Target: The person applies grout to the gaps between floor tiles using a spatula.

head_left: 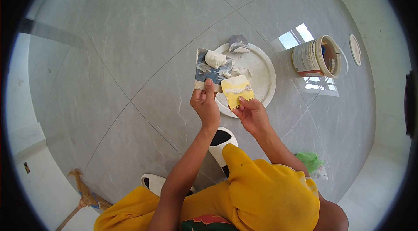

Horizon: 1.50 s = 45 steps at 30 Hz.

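Observation:
My left hand [207,105] grips a dark blue-grey square board [211,73] by its lower edge, thumb on top. A lump of white putty [215,59] sits on its upper part, with smears around it. In my right hand [251,115] is a yellow plastic scraper [237,90] with a notched lower edge and white putty streaked across its face. The scraper's upper left corner is right at the board's lower right corner. Both are held over a round white lid [264,74] on the floor. A grey scraper [238,44] smeared with putty lies at the lid's far rim.
To the right, a white bucket [308,58] lies tipped with its mouth facing right, beside a small round lid [355,50] near the wall. A green plastic bag [309,161] lies by my right arm. At lower left is a broom [87,196]. Grey tiles [143,48] cover the floor.

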Tool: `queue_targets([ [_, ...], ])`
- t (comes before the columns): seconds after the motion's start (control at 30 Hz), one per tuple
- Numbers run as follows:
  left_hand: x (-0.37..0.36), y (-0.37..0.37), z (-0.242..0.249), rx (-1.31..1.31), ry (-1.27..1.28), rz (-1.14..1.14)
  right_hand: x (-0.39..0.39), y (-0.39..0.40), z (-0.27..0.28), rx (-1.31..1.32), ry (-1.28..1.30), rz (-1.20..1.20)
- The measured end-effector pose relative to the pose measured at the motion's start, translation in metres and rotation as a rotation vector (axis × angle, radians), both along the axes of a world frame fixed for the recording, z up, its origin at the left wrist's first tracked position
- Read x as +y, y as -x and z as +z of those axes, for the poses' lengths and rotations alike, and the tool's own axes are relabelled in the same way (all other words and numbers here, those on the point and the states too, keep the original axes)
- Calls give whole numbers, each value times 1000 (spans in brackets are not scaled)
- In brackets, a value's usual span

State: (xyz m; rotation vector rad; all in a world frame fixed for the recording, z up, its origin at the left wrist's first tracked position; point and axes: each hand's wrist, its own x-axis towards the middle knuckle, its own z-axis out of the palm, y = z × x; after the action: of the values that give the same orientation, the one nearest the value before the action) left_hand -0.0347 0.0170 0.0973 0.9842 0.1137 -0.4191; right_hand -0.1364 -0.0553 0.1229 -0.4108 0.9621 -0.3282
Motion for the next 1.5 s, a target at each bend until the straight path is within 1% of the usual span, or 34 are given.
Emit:
queue_targets([
  [0.03,0,2,0,-6,-3,-2,-1,0,-1,11,9,18],
  [0.13,5,5,-3,-126,-115,-56,-8,-1,-1,62,44,69],
  [0.23,16,2,-2,-357,-296,-174,-20,-1,4,119,98,135],
  [0.33,21,0,-3,-456,-291,-284,-35,-2,9,120,162,209],
  [0.43,25,-12,-9,-766,-440,-293,-47,0,10,69,210,253],
  [0.47,28,-21,-11,-955,-495,-297,-51,2,7,58,218,257],
  [0.57,31,-36,-18,-1112,-530,-390,-57,4,13,-18,260,263],
  [0.6,35,-38,-21,-927,-546,-447,-60,5,16,-49,277,262],
  [0.67,41,-37,-30,-555,-563,-551,-65,10,16,-63,476,254],
  [0.7,38,-37,-35,-391,-434,-517,-68,14,16,-68,574,251],
  [0.77,31,-38,-46,-63,-176,-435,-69,20,11,-36,891,330],
  [0.8,30,-38,-48,80,-113,-468,-69,21,11,-27,1044,385],
  [0.9,26,-35,-13,329,-71,-557,-61,12,22,11,1501,493],
  [0.97,22,-30,-10,358,18,-534,-53,2,22,18,1808,521],
  [1.03,22,-30,-3,354,70,-507,-49,-1,5,8,2120,516],
  [1.07,24,-35,4,333,77,-494,-61,9,-5,122,2128,633],
  [1.13,23,-41,16,301,59,-422,-65,18,-11,267,1633,640],
  [1.17,23,-43,12,344,97,-440,-67,25,-16,333,1382,631],
  [1.2,24,-45,5,387,135,-459,-80,34,-39,232,1015,614],
  [1.23,24,-47,0,430,175,-480,-83,25,-35,50,765,535],
  [1.3,27,-45,-6,475,277,-591,-85,4,-30,-297,264,353],
  [1.33,28,-43,-5,498,325,-647,-86,-6,-39,-346,167,337],
  [1.43,19,-34,3,467,196,-604,-80,-27,-56,-518,57,374],
  [1.5,19,-37,-3,393,115,-578,-74,-31,-59,-592,65,403],
])
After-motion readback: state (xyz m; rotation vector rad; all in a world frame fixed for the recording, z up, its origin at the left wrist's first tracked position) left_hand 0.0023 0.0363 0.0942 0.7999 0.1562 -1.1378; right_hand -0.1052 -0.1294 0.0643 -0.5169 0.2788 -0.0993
